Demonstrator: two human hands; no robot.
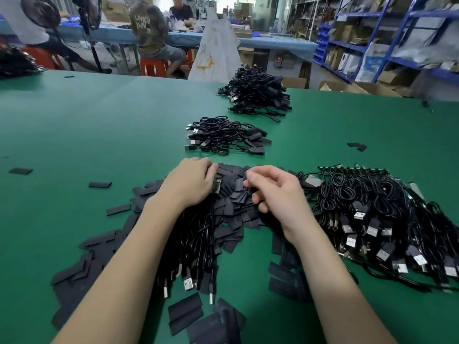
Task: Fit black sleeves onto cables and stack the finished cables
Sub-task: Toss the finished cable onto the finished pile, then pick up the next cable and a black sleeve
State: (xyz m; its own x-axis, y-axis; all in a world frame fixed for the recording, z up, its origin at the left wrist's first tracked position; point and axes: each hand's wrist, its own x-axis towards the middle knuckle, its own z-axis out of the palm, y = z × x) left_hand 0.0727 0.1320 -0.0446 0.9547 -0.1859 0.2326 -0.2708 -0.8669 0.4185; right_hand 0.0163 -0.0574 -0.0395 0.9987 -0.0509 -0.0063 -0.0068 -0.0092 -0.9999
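Pale lettering on the seated person's shirt back [148,19] is too blurred to read.

Both forearms are cut off by the bottom edge. The fingertips of the left hand [190,181] are buried in the heap of black sleeves [233,194], so what is gripped cannot be fully made out; only part of a small circuit board [215,186] is seen under the palm. The right hand [275,192] has curled fingers whose hold is unclear. The cable pile [387,219] is cropped at the right edge. The shelves [397,33] are blurred
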